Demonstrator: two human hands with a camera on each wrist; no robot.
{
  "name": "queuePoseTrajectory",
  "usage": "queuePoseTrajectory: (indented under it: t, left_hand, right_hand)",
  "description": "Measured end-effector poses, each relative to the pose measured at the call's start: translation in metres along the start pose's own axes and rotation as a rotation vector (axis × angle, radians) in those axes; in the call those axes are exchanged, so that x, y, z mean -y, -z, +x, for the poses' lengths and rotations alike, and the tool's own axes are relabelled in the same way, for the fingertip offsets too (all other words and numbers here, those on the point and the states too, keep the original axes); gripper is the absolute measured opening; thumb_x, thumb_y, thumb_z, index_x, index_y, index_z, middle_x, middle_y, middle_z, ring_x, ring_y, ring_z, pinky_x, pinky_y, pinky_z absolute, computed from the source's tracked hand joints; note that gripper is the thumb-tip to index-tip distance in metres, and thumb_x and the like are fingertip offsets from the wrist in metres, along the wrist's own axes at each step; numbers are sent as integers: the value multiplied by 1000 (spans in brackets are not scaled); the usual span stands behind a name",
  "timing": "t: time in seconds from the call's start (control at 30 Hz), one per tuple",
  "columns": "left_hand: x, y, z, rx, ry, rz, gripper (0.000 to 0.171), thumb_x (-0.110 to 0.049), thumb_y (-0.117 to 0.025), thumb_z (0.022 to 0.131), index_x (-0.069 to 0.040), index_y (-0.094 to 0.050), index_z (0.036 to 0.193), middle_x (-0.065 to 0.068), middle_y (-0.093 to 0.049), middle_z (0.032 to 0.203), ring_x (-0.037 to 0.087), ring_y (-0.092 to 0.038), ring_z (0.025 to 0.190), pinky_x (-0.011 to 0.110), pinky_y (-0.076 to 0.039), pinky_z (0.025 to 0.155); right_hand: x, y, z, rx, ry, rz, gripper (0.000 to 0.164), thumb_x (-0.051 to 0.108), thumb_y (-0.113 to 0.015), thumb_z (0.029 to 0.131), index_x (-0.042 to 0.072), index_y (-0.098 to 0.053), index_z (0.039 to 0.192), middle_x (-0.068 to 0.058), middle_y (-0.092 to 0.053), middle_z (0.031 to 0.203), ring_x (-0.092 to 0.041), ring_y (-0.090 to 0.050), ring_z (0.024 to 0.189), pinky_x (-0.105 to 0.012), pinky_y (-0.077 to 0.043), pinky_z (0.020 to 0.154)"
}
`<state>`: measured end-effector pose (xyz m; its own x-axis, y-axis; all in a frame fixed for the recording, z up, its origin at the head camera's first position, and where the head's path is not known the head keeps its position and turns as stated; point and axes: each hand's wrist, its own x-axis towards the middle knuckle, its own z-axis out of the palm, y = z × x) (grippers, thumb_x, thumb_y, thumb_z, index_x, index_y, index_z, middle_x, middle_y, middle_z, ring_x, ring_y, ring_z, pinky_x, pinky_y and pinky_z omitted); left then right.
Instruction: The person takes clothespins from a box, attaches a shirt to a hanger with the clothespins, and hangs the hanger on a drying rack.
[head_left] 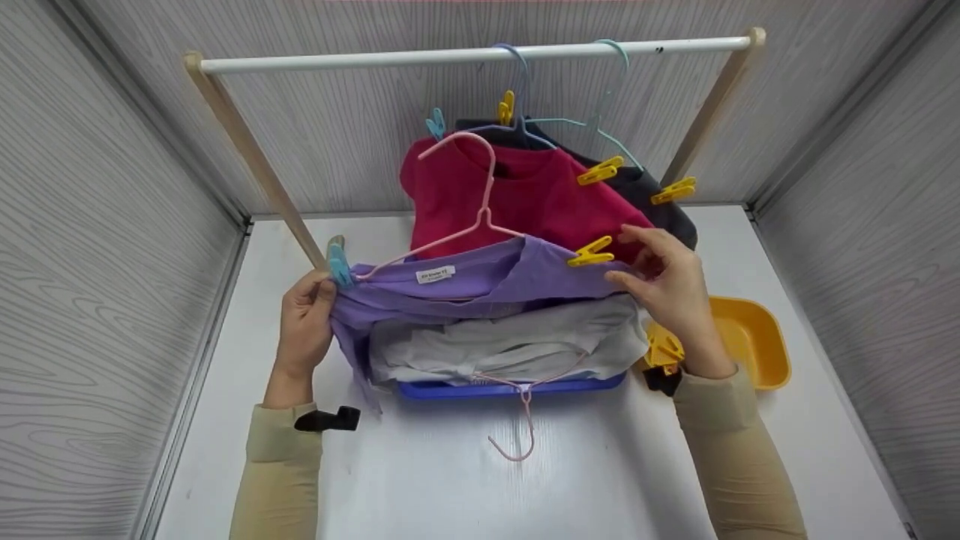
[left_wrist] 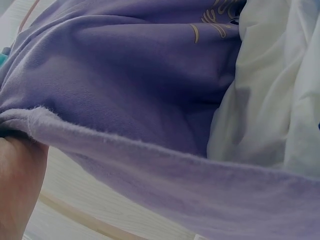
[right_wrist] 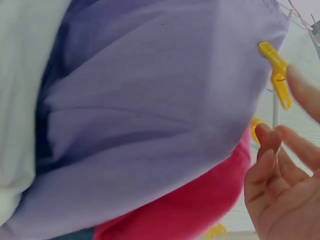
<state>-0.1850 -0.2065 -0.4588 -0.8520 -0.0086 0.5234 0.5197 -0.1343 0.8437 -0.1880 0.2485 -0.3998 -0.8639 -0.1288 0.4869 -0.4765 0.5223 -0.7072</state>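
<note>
A purple shirt is on a pink hanger, held at its left shoulder by a light blue clothespin and at its right by a yellow clothespin. My left hand pinches the shirt's edge just below the blue clothespin; the left wrist view shows the purple cloth stretching away from that hand. Beside the other shoulder is my right hand, its fingers apart and bent loosely with nothing between them. In the right wrist view, the thumb is close to the yellow clothespin.
A red shirt and a dark shirt hang with clothespins from the white rod. Pale folded clothes and another pink hanger lie over a blue basket. At right sits a yellow bin near yellow clothespins.
</note>
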Motion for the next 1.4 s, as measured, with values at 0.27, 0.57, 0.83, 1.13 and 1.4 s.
queuePoseTrajectory:
  t: [0.27,0.57,0.83,1.13,1.4]
  left_hand:
    - [4,3,-2,-10,-2,-68,36,-21,-56,98,15,-60,100,4,-66,90,13,-57,82,25,-45,73]
    - [1,5,1,-15,23,43,30,-15,-55,99,15,-59,98,-2,-67,90,10,-57,84,24,-44,75]
    - [-6,17,21,33,-36,474,7,16,-62,87,14,-66,93,6,-67,82,1,-53,73,16,-42,66]
    - [-4,13,52,-44,-117,722,9,0,-65,93,5,-71,97,13,-69,84,6,-53,72,16,-40,67]
    - [-5,4,78,-172,-60,802,16,-7,-65,95,7,-70,99,16,-67,85,11,-52,69,19,-39,65]
  right_hand:
    - [-7,-7,-10,-34,96,-212,22,9,-81,81,0,-74,100,-11,-68,97,-24,-56,87,-29,-42,76]
    - [-13,-12,-15,-55,131,-318,13,14,-77,85,3,-71,87,-8,-61,87,-19,-55,75,-30,-44,69]
    - [-13,-10,-14,-44,122,-326,11,15,-69,92,5,-65,93,-8,-58,84,-19,-49,73,-33,-41,67]
    - [-5,-8,12,-102,112,-285,11,14,-66,95,4,-65,96,-9,-55,83,-18,-46,72,-31,-35,65]
    - [2,-9,43,-172,111,-248,13,15,-68,95,1,-68,93,-10,-54,78,-18,-44,69,-31,-31,64]
